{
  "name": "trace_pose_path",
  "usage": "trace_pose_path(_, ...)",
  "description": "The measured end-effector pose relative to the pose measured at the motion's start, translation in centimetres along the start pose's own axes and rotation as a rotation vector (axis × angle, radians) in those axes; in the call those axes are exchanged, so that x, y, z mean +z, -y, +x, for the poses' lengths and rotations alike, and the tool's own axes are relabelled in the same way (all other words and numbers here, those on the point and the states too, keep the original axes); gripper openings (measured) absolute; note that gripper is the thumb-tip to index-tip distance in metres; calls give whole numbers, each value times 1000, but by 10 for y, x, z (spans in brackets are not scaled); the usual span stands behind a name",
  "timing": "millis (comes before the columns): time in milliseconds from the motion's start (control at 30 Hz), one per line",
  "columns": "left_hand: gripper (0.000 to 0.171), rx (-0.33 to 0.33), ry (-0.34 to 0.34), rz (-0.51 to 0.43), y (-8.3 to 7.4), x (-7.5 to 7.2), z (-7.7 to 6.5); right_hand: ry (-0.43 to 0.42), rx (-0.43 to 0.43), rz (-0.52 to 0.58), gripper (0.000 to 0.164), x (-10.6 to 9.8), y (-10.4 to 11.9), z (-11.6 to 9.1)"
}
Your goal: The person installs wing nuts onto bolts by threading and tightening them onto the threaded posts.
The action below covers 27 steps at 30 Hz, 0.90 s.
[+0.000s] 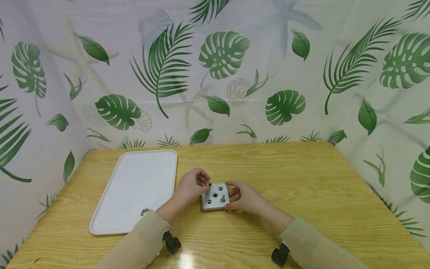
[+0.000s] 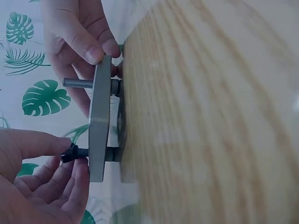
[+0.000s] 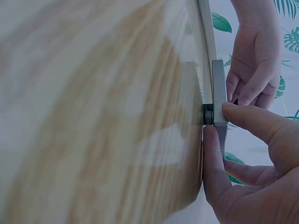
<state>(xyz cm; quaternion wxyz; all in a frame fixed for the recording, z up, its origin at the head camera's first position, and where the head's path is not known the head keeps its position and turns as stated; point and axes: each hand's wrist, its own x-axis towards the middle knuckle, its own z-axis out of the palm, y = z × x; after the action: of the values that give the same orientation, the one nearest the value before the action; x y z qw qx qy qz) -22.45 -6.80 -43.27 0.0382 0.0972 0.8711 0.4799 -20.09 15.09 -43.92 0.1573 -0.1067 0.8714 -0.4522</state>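
A square metal plate [image 1: 215,204] with several holes lies on the table. In the left wrist view, dark bolt heads [image 2: 112,154] under the plate hold it off the wood. Two threaded shanks stick out of its upper face, one of them a bare bolt [image 2: 77,83]. My left hand [image 1: 192,185] pinches a small black nut [image 2: 70,153] at the end of the other shank, between thumb and fingers. With thumb above and a finger below, my right hand [image 1: 244,197] grips the plate's right edge, close beside the bare bolt.
To the left lies a white tray [image 1: 144,179] with a raised rim. A small curved metal piece [image 1: 145,212] sits near its front right, partly hidden by my left sleeve. The wooden table [image 1: 289,168] reaches back to a leaf-printed curtain [image 1: 248,123].
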Motion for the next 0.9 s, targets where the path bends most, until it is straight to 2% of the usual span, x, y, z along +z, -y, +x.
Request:
trace_pose_path(300, 20, 23, 3, 10, 2, 1, 1, -3, -4, 2, 81, -1, 1, 0)
trace_pose_path(533, 20, 20, -30, 22, 3, 2, 2, -7, -5, -16, 79, -2, 3, -1)
trace_pose_path(733, 25, 0, -39, 94, 3, 4, 0, -9, -8, -24, 79, -2, 3, -2)
trace_pose_path(900, 24, 2, -18, 45, 1, 4, -1, -8, 2, -17, 79, -1, 3, -2)
